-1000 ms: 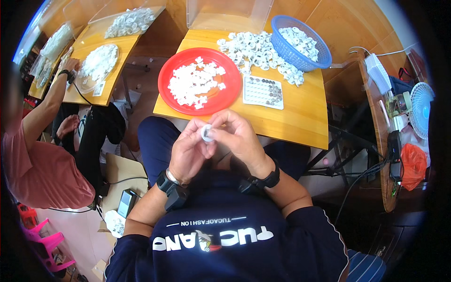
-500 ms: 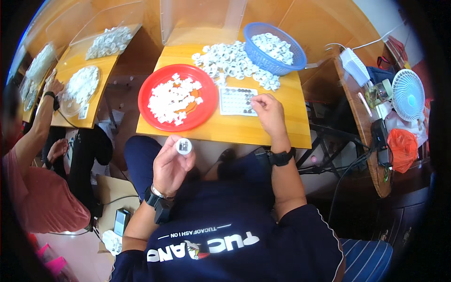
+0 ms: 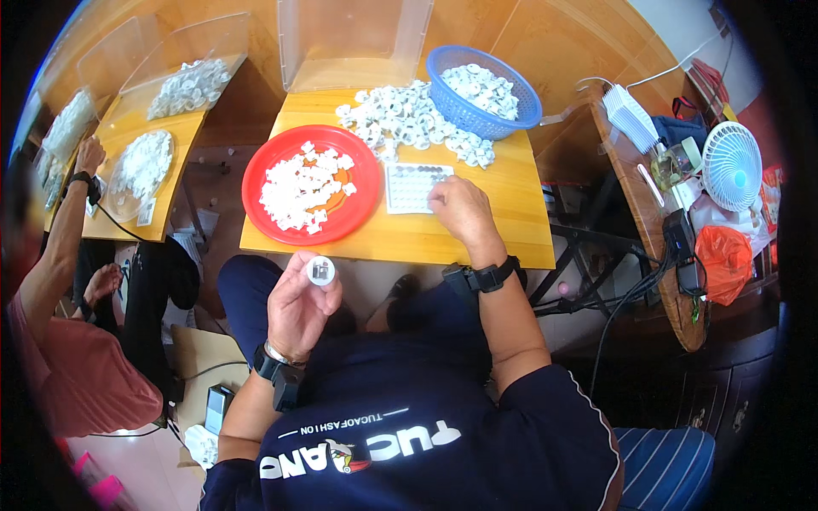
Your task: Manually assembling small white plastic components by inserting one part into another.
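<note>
Your left hand (image 3: pixel 300 305) raised above lap, fingers curled, pinching small white round part (image 3: pixel 320 271) at fingertips, just off near edge of wooden table (image 3: pixel 511 221). Your right hand (image 3: pixel 461 209) rests palm-down on table, fingers bent onto white grid tray (image 3: pixel 409 187); whether it grips anything, cannot tell. Red plate (image 3: pixel 358 170) of white pieces left of tray; blue basket (image 3: pixel 490 119) behind, loose white parts (image 3: pixel 388 119) beside it.

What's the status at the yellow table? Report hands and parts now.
Left hand holds small round white part up. Right hand on white grid tray. Nothing between them.
</note>
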The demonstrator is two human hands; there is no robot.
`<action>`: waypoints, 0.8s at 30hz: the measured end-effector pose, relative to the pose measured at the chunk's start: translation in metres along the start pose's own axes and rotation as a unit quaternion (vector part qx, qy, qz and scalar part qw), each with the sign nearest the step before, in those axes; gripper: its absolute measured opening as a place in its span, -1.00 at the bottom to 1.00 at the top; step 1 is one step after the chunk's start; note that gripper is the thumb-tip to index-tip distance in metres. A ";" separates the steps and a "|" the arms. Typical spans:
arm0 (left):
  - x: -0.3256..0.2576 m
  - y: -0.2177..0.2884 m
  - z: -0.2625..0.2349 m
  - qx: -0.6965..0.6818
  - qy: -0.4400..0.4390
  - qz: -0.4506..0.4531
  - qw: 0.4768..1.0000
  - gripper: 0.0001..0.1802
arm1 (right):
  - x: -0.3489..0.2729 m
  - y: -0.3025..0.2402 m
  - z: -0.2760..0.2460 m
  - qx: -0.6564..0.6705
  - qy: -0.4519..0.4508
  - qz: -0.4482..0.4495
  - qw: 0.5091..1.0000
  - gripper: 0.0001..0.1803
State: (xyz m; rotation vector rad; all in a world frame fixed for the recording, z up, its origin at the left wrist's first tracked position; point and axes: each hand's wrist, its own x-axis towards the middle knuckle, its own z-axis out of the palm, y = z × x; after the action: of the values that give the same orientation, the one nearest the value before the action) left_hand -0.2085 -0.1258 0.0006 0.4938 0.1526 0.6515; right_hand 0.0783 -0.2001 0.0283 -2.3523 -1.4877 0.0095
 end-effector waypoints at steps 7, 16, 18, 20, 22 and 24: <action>-0.001 0.001 0.001 -0.012 -0.011 -0.013 1.000 -0.76 | -0.004 -0.004 0.002 0.017 0.047 -0.038 0.998 -0.90; 0.004 0.001 0.020 0.017 -0.024 -0.003 1.000 -0.81 | -0.047 -0.112 -0.015 0.412 0.090 -0.180 0.889 -0.92; 0.004 0.001 0.022 0.033 -0.022 0.008 0.999 -0.81 | -0.054 -0.123 -0.008 0.398 0.114 -0.231 0.881 -0.88; 0.003 0.002 0.024 0.041 -0.006 0.015 0.999 -0.82 | -0.058 -0.128 -0.005 0.361 0.140 -0.245 0.889 -0.86; 0.002 0.001 0.024 0.047 0.009 0.020 0.999 -0.82 | -0.061 -0.130 -0.002 0.321 0.166 -0.258 0.896 -0.83; 0.001 0.001 0.024 0.056 0.006 0.024 0.998 -0.84 | -0.062 -0.131 0.001 0.301 0.189 -0.258 0.898 -0.81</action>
State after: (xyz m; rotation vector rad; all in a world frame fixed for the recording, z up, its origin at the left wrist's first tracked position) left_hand -0.2011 -0.1337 0.0217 0.6040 0.1892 0.6952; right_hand -0.0636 -0.2041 0.0553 -1.3439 -1.5706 -0.1003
